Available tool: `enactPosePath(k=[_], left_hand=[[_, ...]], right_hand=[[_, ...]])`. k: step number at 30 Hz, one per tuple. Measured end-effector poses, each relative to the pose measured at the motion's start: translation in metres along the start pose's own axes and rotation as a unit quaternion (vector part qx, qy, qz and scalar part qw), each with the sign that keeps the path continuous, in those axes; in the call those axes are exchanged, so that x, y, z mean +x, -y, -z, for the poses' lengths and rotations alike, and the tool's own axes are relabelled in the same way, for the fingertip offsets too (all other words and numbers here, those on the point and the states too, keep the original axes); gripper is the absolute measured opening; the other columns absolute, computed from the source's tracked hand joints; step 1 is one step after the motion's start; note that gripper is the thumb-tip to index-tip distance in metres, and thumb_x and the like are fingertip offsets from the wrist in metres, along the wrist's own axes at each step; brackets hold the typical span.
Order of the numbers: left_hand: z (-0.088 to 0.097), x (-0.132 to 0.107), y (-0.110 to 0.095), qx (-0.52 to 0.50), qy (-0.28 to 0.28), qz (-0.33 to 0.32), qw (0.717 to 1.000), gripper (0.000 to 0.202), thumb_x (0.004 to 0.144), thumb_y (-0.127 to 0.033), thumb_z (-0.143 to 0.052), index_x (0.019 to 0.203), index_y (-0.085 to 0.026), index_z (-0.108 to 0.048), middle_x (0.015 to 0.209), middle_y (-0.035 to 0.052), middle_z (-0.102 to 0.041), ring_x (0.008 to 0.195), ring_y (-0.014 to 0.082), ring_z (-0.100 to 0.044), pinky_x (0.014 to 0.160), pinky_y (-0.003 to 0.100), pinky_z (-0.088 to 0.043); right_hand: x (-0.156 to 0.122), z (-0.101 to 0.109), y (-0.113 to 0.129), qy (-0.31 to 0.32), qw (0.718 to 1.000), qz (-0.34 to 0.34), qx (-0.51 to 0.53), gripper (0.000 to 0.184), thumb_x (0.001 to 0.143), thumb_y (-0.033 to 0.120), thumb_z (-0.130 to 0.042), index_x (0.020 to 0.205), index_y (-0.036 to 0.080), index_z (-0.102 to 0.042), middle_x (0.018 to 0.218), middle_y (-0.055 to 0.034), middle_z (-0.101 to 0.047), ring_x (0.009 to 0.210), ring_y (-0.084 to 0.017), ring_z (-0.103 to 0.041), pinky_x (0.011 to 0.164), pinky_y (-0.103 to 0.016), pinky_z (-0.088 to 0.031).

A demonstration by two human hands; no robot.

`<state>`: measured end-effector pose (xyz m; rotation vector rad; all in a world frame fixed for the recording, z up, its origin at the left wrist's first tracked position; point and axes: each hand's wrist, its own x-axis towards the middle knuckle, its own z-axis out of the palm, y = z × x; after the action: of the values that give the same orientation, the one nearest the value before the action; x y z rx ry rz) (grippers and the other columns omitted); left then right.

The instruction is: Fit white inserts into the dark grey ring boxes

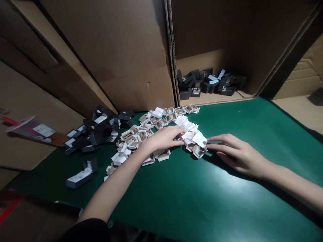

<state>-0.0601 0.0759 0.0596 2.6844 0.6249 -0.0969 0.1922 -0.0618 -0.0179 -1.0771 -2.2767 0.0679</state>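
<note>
Left hand (164, 138) flat on white pieces (195, 137), grip apart; right hand (238, 155) grip apart, touching them.

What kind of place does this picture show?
Probably a small packing or assembly workshop: heaps of small white parts and black parts lie on a green work table, with large cardboard cartons behind, one holding more black parts.
</note>
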Motion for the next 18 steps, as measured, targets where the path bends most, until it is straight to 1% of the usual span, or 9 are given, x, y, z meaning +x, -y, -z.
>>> enactPosePath(k=[2, 4, 7, 10, 12, 14, 16, 17, 18], left_hand=[[-0.001, 0.002, 0.000, 0.005, -0.010, -0.015, 1.000, 0.034, 0.092, -0.036, -0.050, 0.121, -0.019, -0.054, 0.122, 0.0078, -0.059, 0.107, 0.0222, -0.056, 0.085, 0.032, -0.043], [0.001, 0.002, 0.002, 0.017, -0.019, -0.018, 1.000, 0.029, 0.093, -0.031, -0.048, 0.118, -0.020, -0.057, 0.119, 0.0069, -0.061, 0.105, 0.0216, -0.057, 0.086, 0.033, -0.043], [0.009, -0.001, 0.010, 0.040, -0.029, 0.003, 0.999, 0.028, 0.092, -0.027, -0.049, 0.118, -0.021, -0.058, 0.116, 0.0062, -0.063, 0.104, 0.0215, -0.058, 0.088, 0.034, -0.043], [0.019, -0.006, 0.015, 0.050, -0.021, 0.043, 0.998, 0.033, 0.089, -0.030, -0.053, 0.121, -0.020, -0.056, 0.119, 0.0072, -0.061, 0.107, 0.0223, -0.057, 0.090, 0.035, -0.044], [0.023, -0.008, 0.013, 0.050, -0.025, 0.054, 0.997, 0.035, 0.090, -0.034, -0.051, 0.122, -0.020, -0.056, 0.120, 0.0076, -0.060, 0.108, 0.0227, -0.056, 0.090, 0.036, -0.045], [0.019, -0.008, 0.004, 0.049, -0.046, 0.045, 0.997, 0.036, 0.092, -0.037, -0.048, 0.124, -0.021, -0.054, 0.125, 0.0081, -0.056, 0.114, 0.0236, -0.053, 0.094, 0.039, -0.044], [0.005, -0.004, -0.011, 0.053, -0.078, 0.018, 0.995, 0.038, 0.093, -0.038, -0.047, 0.128, -0.023, -0.051, 0.135, 0.0091, -0.048, 0.125, 0.0252, -0.044, 0.101, 0.043, -0.040], [-0.006, -0.001, -0.019, 0.064, -0.104, -0.002, 0.993, 0.041, 0.092, -0.039, -0.048, 0.129, -0.023, -0.049, 0.141, 0.0097, -0.042, 0.131, 0.0267, -0.038, 0.106, 0.047, -0.036], [-0.017, 0.003, -0.027, 0.076, -0.117, -0.031, 0.990, 0.043, 0.091, -0.041, -0.050, 0.129, -0.023, -0.048, 0.145, 0.0106, -0.037, 0.135, 0.0281, -0.032, 0.110, 0.050, -0.031]], right_hand=[[0.003, 0.001, 0.002, 0.032, 0.999, 0.022, -0.014, 0.045, 0.089, 0.014, -0.048, 0.132, 0.025, -0.048, 0.139, -0.0096, -0.046, 0.125, -0.025, -0.044, 0.096, -0.041, -0.044], [0.004, 0.001, 0.003, 0.064, 0.997, 0.032, -0.018, 0.046, 0.089, 0.014, -0.047, 0.134, 0.026, -0.046, 0.142, -0.0073, -0.044, 0.130, -0.025, -0.040, 0.100, -0.042, -0.043], [0.004, 0.000, 0.004, 0.081, 0.996, 0.024, -0.008, 0.044, 0.090, 0.015, -0.045, 0.132, 0.026, -0.048, 0.140, -0.0074, -0.047, 0.126, -0.024, -0.044, 0.096, -0.041, -0.046], [0.004, 0.000, 0.005, 0.061, 0.998, 0.020, 0.012, 0.041, 0.090, 0.015, -0.045, 0.129, 0.026, -0.050, 0.137, -0.0090, -0.049, 0.121, -0.024, -0.049, 0.092, -0.041, -0.047], [0.005, 0.002, 0.002, 0.032, 0.999, 0.006, 0.016, 0.041, 0.089, 0.015, -0.045, 0.128, 0.026, -0.050, 0.135, -0.0092, -0.051, 0.121, -0.024, -0.050, 0.093, -0.042, -0.046], [0.003, 0.009, -0.011, -0.016, 0.999, -0.033, -0.008, 0.039, 0.089, 0.017, -0.046, 0.126, 0.026, -0.050, 0.133, -0.0096, -0.052, 0.121, -0.025, -0.050, 0.095, -0.044, -0.044], [-0.004, 0.021, -0.034, -0.090, 0.989, -0.093, -0.075, 0.036, 0.088, 0.021, -0.049, 0.123, 0.026, -0.052, 0.132, -0.0115, -0.053, 0.121, -0.027, -0.050, 0.097, -0.047, -0.041], [-0.010, 0.029, -0.049, -0.133, 0.975, -0.128, -0.122, 0.035, 0.088, 0.023, -0.051, 0.123, 0.025, -0.052, 0.132, -0.0134, -0.052, 0.121, -0.029, -0.049, 0.098, -0.048, -0.039], [-0.018, 0.038, -0.066, -0.171, 0.956, -0.169, -0.168, 0.037, 0.088, 0.025, -0.052, 0.124, 0.022, -0.051, 0.133, -0.0160, -0.051, 0.124, -0.030, -0.047, 0.100, -0.049, -0.036]])
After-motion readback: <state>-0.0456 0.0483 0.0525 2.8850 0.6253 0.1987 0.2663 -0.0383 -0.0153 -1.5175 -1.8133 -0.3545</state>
